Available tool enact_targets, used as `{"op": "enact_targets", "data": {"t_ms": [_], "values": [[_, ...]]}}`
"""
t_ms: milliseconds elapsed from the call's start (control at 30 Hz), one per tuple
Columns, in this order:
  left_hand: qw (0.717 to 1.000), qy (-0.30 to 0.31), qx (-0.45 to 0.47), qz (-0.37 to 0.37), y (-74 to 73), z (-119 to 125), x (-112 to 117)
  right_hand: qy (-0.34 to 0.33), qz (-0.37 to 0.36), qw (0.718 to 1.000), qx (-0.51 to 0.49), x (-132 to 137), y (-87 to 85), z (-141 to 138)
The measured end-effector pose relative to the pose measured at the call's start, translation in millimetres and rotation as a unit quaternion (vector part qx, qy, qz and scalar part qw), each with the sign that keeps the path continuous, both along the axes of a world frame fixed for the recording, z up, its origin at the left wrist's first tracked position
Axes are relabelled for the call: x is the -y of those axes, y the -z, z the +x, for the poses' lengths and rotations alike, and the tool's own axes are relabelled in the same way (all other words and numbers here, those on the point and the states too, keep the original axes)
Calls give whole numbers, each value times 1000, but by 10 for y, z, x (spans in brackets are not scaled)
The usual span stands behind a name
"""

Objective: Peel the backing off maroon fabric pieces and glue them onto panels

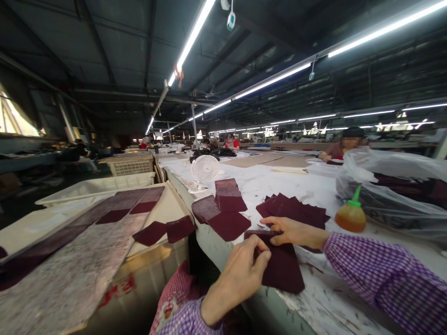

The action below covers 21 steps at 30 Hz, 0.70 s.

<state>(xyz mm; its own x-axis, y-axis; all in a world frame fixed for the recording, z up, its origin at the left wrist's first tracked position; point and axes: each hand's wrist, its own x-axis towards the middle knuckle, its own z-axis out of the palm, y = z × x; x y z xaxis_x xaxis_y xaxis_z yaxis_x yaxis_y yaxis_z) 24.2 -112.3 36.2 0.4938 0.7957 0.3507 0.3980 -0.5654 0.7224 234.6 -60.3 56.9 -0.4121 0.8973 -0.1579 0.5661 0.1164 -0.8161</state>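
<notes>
A flat maroon piece (pixel 284 270), fabric or leather by its look, lies at the table's near edge under both my hands. My left hand (pixel 240 270) is closed at its left side, thumb and index finger pinched together. At the top edge rests my right hand (pixel 296 231), its index finger pointing left and its thumb and other fingers curled onto the piece. What exactly lies between the fingertips is partly hidden. Just behind my right hand is a fanned stack of maroon pieces (pixel 296 210). More maroon pieces (pixel 228 225) overlap to the left, some showing a fuzzy greyish side.
A small white fan (pixel 205 169) stands beyond the pieces. On the right are a squeeze bottle (pixel 351 216) of amber liquid with a green nozzle and a clear plastic bag (pixel 394 186). Cream bins (pixel 157 260) bearing boards and maroon strips adjoin the table's left. A person (pixel 349 144) sits across.
</notes>
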Motion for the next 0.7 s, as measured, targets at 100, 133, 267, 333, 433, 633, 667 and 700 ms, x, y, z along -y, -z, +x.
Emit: {"op": "enact_targets", "data": {"t_ms": [100,133,267,333,433,633,667,700], "values": [[995,-57,9,77,5,-6,-149,-36,10,999,8,-17,-20,-24],[992,-70,3,101,15,8,-204,-57,15,998,9,-25,-31,-31],[994,-74,-40,64,34,112,-384,-133,0,991,-22,-56,-66,-4],[997,-67,-40,19,26,164,-432,-148,-24,988,-45,-62,-75,43],[998,-54,-23,-9,31,193,-470,-143,-64,983,-96,-60,-106,133],[993,43,14,-107,91,107,-547,-120,-90,983,-108,-77,-148,226],[995,34,12,-88,81,101,-556,-123,-81,986,-83,-79,-133,210],[998,22,12,-64,65,106,-563,-127,-67,988,-61,-79,-114,184]]}}
